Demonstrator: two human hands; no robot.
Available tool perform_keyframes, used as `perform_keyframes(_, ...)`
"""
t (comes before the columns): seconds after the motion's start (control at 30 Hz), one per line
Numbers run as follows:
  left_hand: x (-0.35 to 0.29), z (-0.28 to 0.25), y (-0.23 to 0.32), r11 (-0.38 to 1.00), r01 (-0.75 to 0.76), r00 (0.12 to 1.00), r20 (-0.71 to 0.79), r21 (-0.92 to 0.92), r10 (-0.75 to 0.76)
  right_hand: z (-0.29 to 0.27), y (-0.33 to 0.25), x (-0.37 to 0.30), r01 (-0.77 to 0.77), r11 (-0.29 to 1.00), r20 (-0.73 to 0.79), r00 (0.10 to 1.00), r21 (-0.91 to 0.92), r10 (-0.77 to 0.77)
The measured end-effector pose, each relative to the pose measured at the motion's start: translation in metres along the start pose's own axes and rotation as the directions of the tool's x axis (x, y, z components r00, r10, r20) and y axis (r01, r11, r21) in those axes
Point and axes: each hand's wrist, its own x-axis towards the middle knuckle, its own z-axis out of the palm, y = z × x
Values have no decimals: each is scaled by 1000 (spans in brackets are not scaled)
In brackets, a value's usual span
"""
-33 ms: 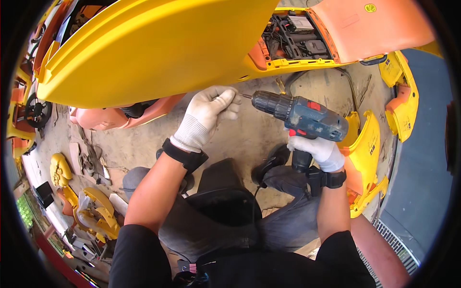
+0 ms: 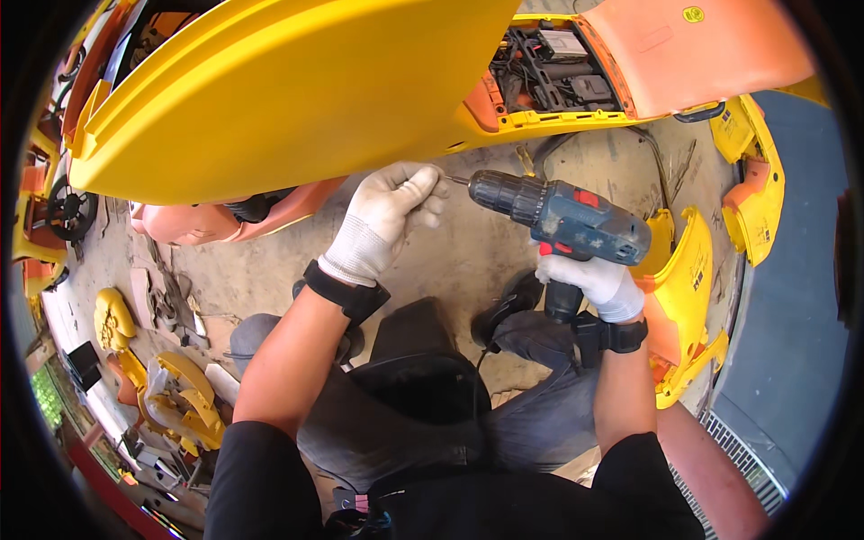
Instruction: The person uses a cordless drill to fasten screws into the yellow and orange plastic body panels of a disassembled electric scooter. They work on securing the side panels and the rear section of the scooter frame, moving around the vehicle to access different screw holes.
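Observation:
My right hand (image 2: 592, 283), in a white glove, is wrapped round the handle of a blue and black cordless drill (image 2: 598, 220) with red details. The drill lies roughly level, its black chuck and thin bit toward my left hand (image 2: 396, 202). That hand, also gloved in white, has its fingers curled and pinched together beside the bit's tip. Whether a screw or the tip itself is between them is hidden. Just above my left hand curves the lower edge of a large yellow body panel (image 2: 297, 99), part of a yellow and orange scooter-like vehicle.
An opened compartment (image 2: 558, 67) with wiring sits beyond the drill, next to an orange seat (image 2: 693, 45). Loose yellow panels (image 2: 679, 297) stand at the right; more yellow parts (image 2: 184, 396) lie at the left. Another person's forearm (image 2: 711, 468) shows at lower right.
The drill and my right hand have shifted very slightly to the left. My left hand stays almost in the same place.

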Motion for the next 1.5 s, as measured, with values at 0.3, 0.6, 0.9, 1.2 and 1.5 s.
perform_keyframes(0.3,1,2,-2,998,52,998,19,-31,-52,4,2,3,6,1000,36,999,-29,-5)
perform_keyframes(0.6,0,1,-1,997,70,997,-19,34,-69,-2,2,0,-25,998,100,994,-51,30)
perform_keyframes(0.9,1,-2,-3,992,50,998,25,117,-53,2,6,-1,-2,1000,8,1000,-24,2)
perform_keyframes(1.2,3,-7,-7,976,104,994,-9,189,-105,-9,11,-8,38,973,12,999,-229,-36)
perform_keyframes(1.5,4,-11,-5,965,133,988,52,226,-149,-18,28,-4,370,834,67,924,-410,-377)
